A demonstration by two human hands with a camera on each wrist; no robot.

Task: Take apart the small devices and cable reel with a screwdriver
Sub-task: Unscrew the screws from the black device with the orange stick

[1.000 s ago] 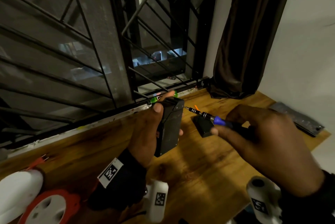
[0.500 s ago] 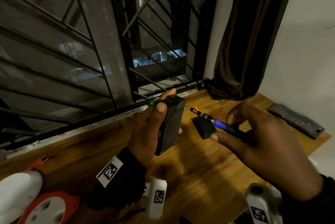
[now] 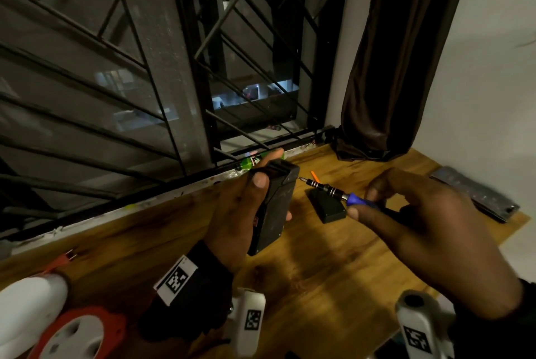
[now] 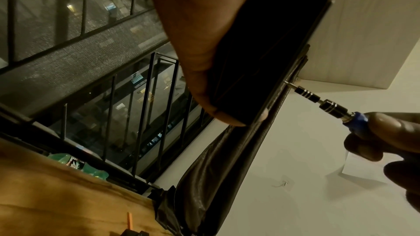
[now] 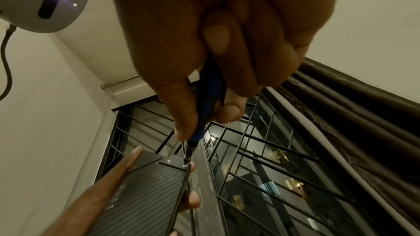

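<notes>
My left hand (image 3: 246, 207) grips a flat black device (image 3: 275, 204) upright above the wooden table (image 3: 319, 271), thumb on its near face and fingers wrapped behind. The ribbed face of the black device (image 5: 145, 195) shows two screws near its top corner. My right hand (image 3: 420, 228) pinches the blue handle of a small screwdriver (image 3: 333, 191), and its bit touches a corner screw of the device. The screwdriver (image 4: 327, 105) meets the device's edge in the left wrist view. The screwdriver (image 5: 204, 114) runs down from my fingers to the screw.
A small black box (image 3: 327, 204) lies on the table under the screwdriver. A red and white cable reel (image 3: 75, 335) sits at the near left. A flat grey case (image 3: 475, 193) lies at the right edge. A green bottle (image 3: 249, 162), window grille and dark curtain (image 3: 391, 68) stand behind.
The right hand's fingers have shifted on the screwdriver handle while the bit stays at the device's corner. The left hand and the device have barely moved.
</notes>
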